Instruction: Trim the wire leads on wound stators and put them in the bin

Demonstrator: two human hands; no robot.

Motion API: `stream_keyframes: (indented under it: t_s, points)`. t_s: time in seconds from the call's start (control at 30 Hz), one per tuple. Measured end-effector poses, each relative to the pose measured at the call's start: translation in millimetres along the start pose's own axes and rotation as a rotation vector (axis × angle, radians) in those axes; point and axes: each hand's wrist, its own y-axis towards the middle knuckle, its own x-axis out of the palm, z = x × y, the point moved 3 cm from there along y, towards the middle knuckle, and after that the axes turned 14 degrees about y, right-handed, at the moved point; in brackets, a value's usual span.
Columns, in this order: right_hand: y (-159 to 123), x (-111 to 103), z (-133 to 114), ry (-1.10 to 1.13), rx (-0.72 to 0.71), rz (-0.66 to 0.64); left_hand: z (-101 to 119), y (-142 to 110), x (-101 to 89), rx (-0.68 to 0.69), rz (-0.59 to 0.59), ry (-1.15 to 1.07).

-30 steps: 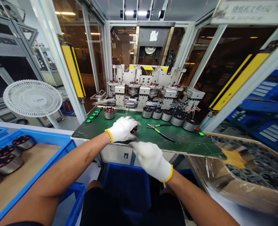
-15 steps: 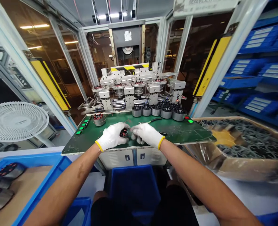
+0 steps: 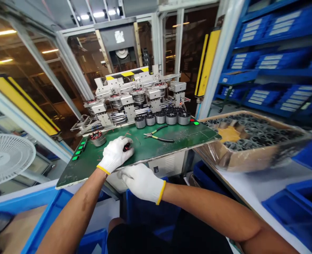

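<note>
My left hand [image 3: 116, 153], in a white glove with a yellow cuff, is wrapped round a motor stator [image 3: 126, 147] on the green worktop [image 3: 150, 148]. Most of that stator is hidden by the glove; dark and reddish parts show between thumb and fingers. My right hand [image 3: 144, 181], gloved alike, is just in front of the worktop's near edge with its fingers drawn together; whatever they may hold is too small to make out. Wire cutters [image 3: 158, 135] with green and black handles lie on the worktop, handles apart. Behind my left hand stands a stator with red-copper windings [image 3: 98, 138].
Several grey stator cores [image 3: 159, 118] stand in a row before the winding machine [image 3: 132, 100]. Lit green buttons [image 3: 78, 152] sit at the left edge. A carton of cores [image 3: 240, 148] is at right, a blue bin [image 3: 52, 201] at lower left, a white fan [image 3: 7, 158] at left.
My right hand has moved away from the stator, down towards me and past the worktop's edge. My left hand keeps its hold. The view has turned right, and the wire cutters are now uncovered.
</note>
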Motion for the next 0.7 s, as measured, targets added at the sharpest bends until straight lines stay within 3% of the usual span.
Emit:
stream_keyframes:
  t_s: [0.1, 0.23, 0.33, 0.47, 0.6, 0.7]
  points:
    - [3, -5, -9, -0.326, -0.081, -0.024, -1, 2, 0.6, 0.043, 0.02, -0.025]
    - [6, -37, -21, -0.626, -0.185, 0.143, -4, 7, 5.3, 0.064, -0.047, -0.037]
    - [15, -55, -14, -0.748, -0.141, 0.155, -5, 7, 5.8, 0.049, -0.024, -0.028]
    - [24, -64, 5, -0.888, -0.07, 0.051, -1, 5, 0.6, 0.084, 0.019, -0.034]
    - [29, -72, 12, -0.898, -0.096, -0.046, 0, -3, -11.2, 0.15, 0.214, 0.098]
    - [32, -78, 13, -0.874, -0.098, -0.09, 3, -22, -15.9, 0.384, 0.331, 0.249]
